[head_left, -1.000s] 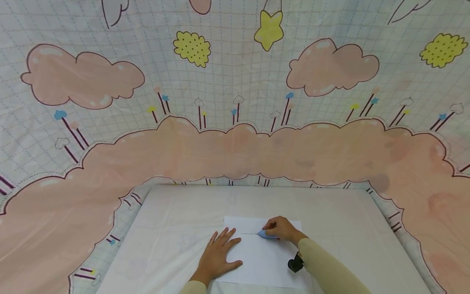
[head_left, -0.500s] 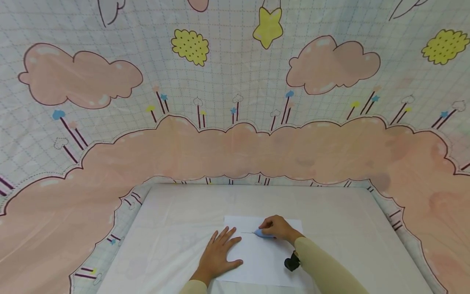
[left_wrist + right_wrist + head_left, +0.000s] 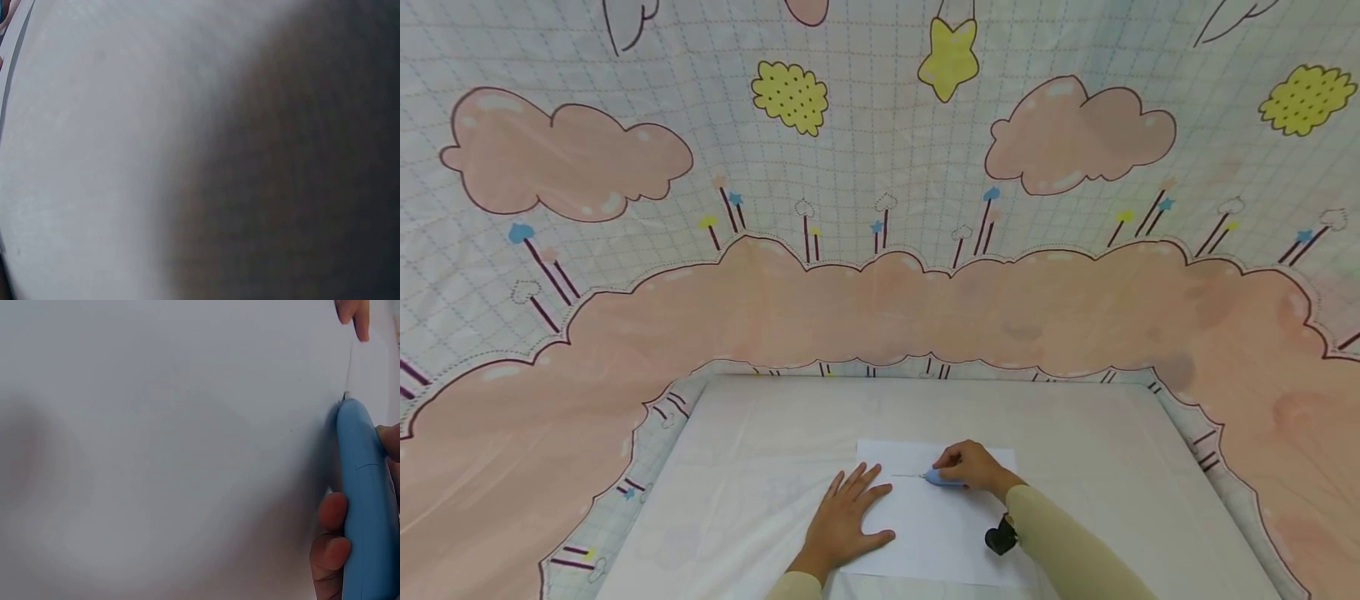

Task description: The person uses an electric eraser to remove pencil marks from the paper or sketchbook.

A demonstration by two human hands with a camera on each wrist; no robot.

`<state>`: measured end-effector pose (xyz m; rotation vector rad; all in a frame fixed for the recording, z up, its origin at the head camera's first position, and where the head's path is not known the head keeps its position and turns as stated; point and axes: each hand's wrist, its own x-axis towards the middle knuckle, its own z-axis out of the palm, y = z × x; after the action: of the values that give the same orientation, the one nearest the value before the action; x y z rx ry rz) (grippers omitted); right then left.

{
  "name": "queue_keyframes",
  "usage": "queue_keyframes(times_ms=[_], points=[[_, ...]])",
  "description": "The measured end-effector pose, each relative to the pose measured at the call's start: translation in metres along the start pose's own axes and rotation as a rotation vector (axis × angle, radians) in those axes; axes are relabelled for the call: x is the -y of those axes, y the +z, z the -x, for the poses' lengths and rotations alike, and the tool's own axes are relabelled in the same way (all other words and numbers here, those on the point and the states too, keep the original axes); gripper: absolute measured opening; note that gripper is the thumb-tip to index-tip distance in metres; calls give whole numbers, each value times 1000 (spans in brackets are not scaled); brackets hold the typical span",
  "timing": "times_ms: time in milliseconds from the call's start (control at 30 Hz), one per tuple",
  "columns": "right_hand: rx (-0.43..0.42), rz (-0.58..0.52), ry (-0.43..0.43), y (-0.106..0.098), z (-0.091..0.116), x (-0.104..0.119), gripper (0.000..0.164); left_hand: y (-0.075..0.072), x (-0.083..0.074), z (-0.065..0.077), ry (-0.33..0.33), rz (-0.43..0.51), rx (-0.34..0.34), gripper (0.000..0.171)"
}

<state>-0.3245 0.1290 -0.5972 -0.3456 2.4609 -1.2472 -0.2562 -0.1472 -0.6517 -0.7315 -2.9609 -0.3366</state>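
In the head view my right hand [image 3: 973, 467] grips a blue utility knife [image 3: 942, 477] over the upper part of a white sheet of paper [image 3: 940, 533]. The right wrist view shows the knife's rounded blue body [image 3: 365, 512] between fingers and thumb, its small metal tip [image 3: 347, 395] at the end of a thin straight line [image 3: 350, 365] on the sheet. My left hand [image 3: 850, 521] lies flat with fingers spread over the sheet's left edge, fingertips close to the line's left end. The left wrist view is mostly a dark blur beside a pale surface.
A white-covered table [image 3: 760, 433] lies under the paper. Behind and around it hangs a cloth [image 3: 880, 308] printed with clouds and stars. A black wrist device [image 3: 1002, 536] sits at the right sleeve [image 3: 1067, 542], over the sheet's right side.
My right hand shifts slightly left with the knife, then slightly back right, its tip staying along the line. The left hand keeps its place on the paper.
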Motion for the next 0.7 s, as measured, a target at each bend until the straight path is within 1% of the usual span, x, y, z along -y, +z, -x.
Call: queue_keyframes(times_ms=[133,300,433,567,700], points=[[-1,6,15,4,-2,4,10,-2,-1,0,-3,2,11,75],[10,10,-2,9,-5,6,11,-1,-1,-1,-5,-5,19,76],[14,23,4,8,-5,6,11,-1,-1,0,-4,-2,15,75],[0,31,11,4,-3,4,10,-1,0,0,1,-1,0,74],[-1,16,-9,4,-3,2,10,-1,0,0,3,2,-3,74]])
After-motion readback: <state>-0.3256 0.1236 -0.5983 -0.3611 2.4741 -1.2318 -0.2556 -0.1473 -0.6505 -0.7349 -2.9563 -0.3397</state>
